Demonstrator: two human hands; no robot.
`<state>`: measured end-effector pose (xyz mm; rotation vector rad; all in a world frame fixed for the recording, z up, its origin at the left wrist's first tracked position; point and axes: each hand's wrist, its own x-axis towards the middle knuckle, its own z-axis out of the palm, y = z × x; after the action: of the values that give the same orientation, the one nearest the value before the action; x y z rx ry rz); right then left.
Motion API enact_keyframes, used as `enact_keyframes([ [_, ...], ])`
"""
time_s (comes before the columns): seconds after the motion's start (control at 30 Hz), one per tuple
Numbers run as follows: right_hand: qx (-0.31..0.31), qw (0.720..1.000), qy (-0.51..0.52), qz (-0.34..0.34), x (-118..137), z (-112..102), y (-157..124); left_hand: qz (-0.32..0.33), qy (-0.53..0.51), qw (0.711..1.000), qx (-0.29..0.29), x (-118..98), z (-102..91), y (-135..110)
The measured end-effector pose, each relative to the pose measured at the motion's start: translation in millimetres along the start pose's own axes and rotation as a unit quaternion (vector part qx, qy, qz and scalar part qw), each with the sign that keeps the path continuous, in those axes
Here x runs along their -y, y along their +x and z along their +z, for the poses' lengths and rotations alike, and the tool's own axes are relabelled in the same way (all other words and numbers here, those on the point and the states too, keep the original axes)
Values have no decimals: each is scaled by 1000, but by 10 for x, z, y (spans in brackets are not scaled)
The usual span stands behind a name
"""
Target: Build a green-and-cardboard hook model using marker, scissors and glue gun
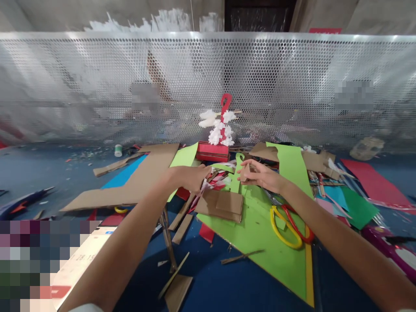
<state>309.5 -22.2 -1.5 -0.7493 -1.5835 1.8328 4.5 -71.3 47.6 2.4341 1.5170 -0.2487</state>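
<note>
My right hand [262, 177] pinches a small piece of brown cardboard [246, 172] between thumb and fingers, above a green paper sheet. My left hand [191, 177] reaches into a heap of red and white paper scraps [221, 181], its fingers bent together and partly hidden; what they hold I cannot make out. Between the hands stands a narrow green paper strip with a curled top [236, 175]. Just below it lies a folded cardboard piece [222, 204]. Behind the heap, a red hook-shaped stand with white tufts [223, 125] rises from a red box-like base [212, 151].
Scissors with yellow and red handles [287, 229] rest on the large green sheet [260, 242] under my right forearm. A big cardboard piece [143, 177] lies left. A purple glue gun [390, 251] is far right. A perforated metal panel [276, 73] closes off the back.
</note>
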Motion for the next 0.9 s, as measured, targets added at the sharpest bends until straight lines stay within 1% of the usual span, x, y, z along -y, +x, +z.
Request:
enact_keyframes([
  [0.07,-4,1000,8,5,7,10,-1,-16,-10,999,42,0,-50,1],
  [0.1,-6,1000,11,8,7,15,0,-17,-20,999,46,-1,-68,10],
  [0.23,-23,1000,12,13,-22,16,16,-8,-38,999,10,33,-63,86],
  [0.33,-29,999,10,12,-41,6,24,-17,-12,1000,2,101,-6,147],
  [0.37,-32,999,10,14,-43,3,24,-20,0,1000,11,127,15,165],
  [0.47,-37,999,5,27,-34,1,21,-20,7,997,69,203,76,207],
  [0.53,-38,999,-2,32,-20,7,18,-28,12,996,84,242,107,226],
  [0.67,-49,998,-31,36,13,32,14,-72,58,994,59,257,129,237],
  [0.77,-60,996,-50,39,31,52,9,-76,71,993,57,228,118,225],
  [0.9,-57,996,-53,35,29,59,6,-77,81,992,54,199,111,207],
])
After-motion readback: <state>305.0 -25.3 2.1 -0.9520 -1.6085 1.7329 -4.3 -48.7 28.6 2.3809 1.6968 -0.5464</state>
